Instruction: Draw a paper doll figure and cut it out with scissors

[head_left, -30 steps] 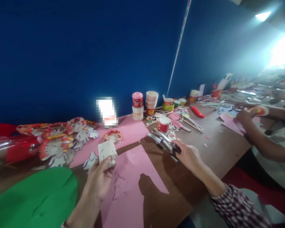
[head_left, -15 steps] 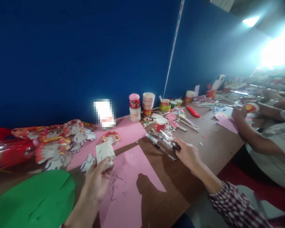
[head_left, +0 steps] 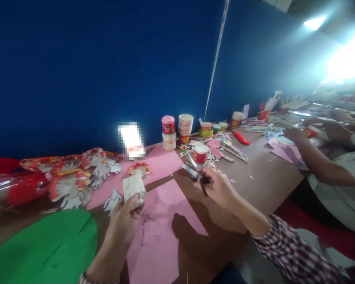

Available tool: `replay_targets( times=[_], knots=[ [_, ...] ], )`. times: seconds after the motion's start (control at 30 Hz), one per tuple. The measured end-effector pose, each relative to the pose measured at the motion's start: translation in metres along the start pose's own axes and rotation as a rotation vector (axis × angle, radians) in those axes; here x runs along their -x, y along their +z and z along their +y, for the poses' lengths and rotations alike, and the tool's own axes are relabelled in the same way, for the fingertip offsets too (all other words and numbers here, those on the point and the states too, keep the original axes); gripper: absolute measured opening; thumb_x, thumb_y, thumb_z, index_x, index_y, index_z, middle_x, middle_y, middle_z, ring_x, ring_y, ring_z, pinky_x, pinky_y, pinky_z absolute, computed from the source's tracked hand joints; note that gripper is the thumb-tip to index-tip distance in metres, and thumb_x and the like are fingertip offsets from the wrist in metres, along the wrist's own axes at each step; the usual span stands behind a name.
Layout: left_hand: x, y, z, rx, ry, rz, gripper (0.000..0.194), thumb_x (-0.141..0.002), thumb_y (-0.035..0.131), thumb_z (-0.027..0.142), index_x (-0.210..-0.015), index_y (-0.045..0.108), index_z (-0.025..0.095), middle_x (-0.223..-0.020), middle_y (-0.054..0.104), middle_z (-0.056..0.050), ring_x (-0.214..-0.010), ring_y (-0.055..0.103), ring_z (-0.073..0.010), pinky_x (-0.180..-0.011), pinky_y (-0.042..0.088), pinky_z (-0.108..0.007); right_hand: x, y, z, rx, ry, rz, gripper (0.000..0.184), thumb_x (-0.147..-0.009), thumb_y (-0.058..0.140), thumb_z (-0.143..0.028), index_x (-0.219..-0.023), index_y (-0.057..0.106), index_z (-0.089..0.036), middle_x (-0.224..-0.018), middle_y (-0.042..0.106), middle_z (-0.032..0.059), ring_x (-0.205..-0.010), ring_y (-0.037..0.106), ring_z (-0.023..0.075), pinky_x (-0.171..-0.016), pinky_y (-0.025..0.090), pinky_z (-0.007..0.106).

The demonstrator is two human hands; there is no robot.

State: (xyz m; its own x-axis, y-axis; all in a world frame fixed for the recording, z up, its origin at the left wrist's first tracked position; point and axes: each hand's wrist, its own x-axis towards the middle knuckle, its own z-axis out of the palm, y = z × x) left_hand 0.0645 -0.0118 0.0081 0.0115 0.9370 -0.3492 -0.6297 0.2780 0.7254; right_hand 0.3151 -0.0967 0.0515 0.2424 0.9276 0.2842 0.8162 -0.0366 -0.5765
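Note:
My left hand [head_left: 126, 217] is closed around a white piece of paper [head_left: 133, 186] with dark drawn lines, thumb on top. It hovers over the left edge of a pink sheet [head_left: 162, 252] with black pen strokes and a cut-out notch. In my right hand [head_left: 220, 189] are black-handled scissors [head_left: 206, 180], gripped by the handles, blades toward the back of the table. They partly cover some pens [head_left: 189, 170] lying beneath. A red and yellow braided ring [head_left: 139, 169] lies just beyond the white paper. A small white paper cutout [head_left: 113, 200] is left of it.
Paper dolls with braided trim [head_left: 73, 177] and a green paper disc [head_left: 47, 244] lie at left. Stacked paper cups [head_left: 185, 128] stand by the blue wall [head_left: 91, 71]. A red pouch-like item [head_left: 241, 138] lies farther right. Another person's hand [head_left: 296, 138] is at right.
My right hand has lifted the scissors off the tabletop area by the pens and moved left toward the white paper. My left hand still holds the paper, shifted slightly. The other person's cup has turned.

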Motion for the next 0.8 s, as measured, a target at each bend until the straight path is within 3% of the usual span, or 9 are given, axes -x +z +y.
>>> replay_targets(
  times=[0.13, 0.23, 0.33, 0.47, 0.57, 0.8],
  knots=[
    [0.002, 0.002, 0.003, 0.0, -0.016, -0.002, 0.017, -0.061, 0.068, 0.004, -0.074, 0.063, 0.013, -0.071, 0.064, -0.001, -0.059, 0.059, -0.0087, -0.051, 0.05, -0.015, -0.002, 0.03, -0.045, -0.412, -0.135, -0.263, 0.025, -0.075, 0.064, -0.03, -0.096, 0.058, -0.019, -0.073, 0.061, -0.0003, -0.06, 0.053, 0.0121, -0.053, 0.039, 0.021],
    [0.002, 0.002, 0.007, -0.001, -0.027, 0.0, 0.016, -0.062, 0.066, 0.003, -0.073, 0.062, 0.014, -0.071, 0.065, 0.0, -0.059, 0.06, -0.009, -0.052, 0.051, -0.016, -0.008, 0.05, -0.065, -0.565, -0.159, -0.329, 0.028, -0.073, 0.068, -0.029, -0.097, 0.059, -0.019, -0.071, 0.058, -0.0014, -0.06, 0.05, 0.012, -0.055, 0.04, 0.023],
    [0.0, 0.003, 0.009, 0.005, -0.001, 0.042, 0.017, -0.063, 0.065, 0.002, -0.074, 0.062, 0.014, -0.072, 0.066, -0.001, -0.061, 0.061, -0.0099, -0.054, 0.052, -0.018, -0.011, 0.068, -0.068, -0.606, -0.145, -0.321, 0.027, -0.07, 0.07, -0.03, -0.092, 0.06, -0.018, -0.068, 0.055, -0.0036, -0.059, 0.046, 0.0104, -0.055, 0.039, 0.022],
    [0.001, 0.005, 0.01, 0.063, 0.065, -0.004, 0.02, -0.061, 0.066, 0.001, -0.077, 0.063, 0.014, -0.075, 0.067, -0.001, -0.066, 0.062, -0.0106, -0.056, 0.051, -0.017, -0.007, 0.084, -0.059, -0.707, -0.097, -0.391, 0.03, -0.08, 0.059, -0.033, -0.102, 0.055, -0.013, -0.069, 0.057, -0.0005, -0.059, 0.049, 0.0101, -0.054, 0.041, 0.021],
    [0.004, 0.005, 0.01, 0.063, 0.05, -0.007, 0.023, -0.06, 0.068, 0.003, -0.08, 0.064, 0.013, -0.076, 0.067, -0.002, -0.064, 0.061, -0.0098, -0.055, 0.05, -0.018, -0.003, 0.087, -0.057, -0.776, -0.043, -0.492, 0.033, -0.079, 0.061, -0.032, -0.105, 0.055, -0.013, -0.071, 0.057, 0.0005, -0.06, 0.049, 0.01, -0.056, 0.041, 0.022],
    [0.008, 0.005, 0.01, 0.033, 0.089, -0.03, 0.025, -0.057, 0.074, 0.01, -0.078, 0.061, 0.014, -0.07, 0.064, 0.001, -0.062, 0.06, -0.0081, -0.058, 0.047, -0.018, 0.003, 0.087, -0.061, -0.757, -0.059, -0.612, 0.029, -0.082, 0.057, -0.036, -0.1, 0.055, -0.014, -0.065, 0.052, -0.0016, -0.056, 0.044, 0.0091, -0.052, 0.037, 0.021]
  ],
)
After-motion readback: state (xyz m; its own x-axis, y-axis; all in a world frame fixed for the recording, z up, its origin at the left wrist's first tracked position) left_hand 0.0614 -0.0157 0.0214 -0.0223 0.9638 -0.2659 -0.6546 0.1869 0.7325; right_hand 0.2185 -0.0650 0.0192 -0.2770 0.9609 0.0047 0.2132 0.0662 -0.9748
